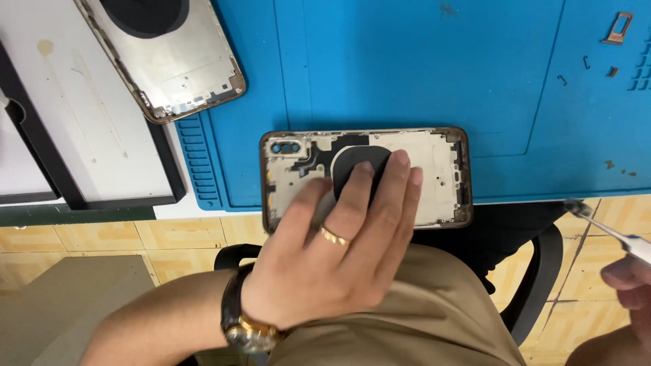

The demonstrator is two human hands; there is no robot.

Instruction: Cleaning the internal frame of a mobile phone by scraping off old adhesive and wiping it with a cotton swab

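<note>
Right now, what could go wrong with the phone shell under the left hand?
The phone shell hangs over the blue mat's front edge; the left hand's pressing could tip it onto the floor. The tool in the right hand has a bare tip that could scratch the shell. The small loose parts could scatter if bumped.

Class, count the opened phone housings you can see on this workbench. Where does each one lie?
2. One phone housing lies on the blue mat under the left hand; a second housing lies top left, partly cut off.
</note>
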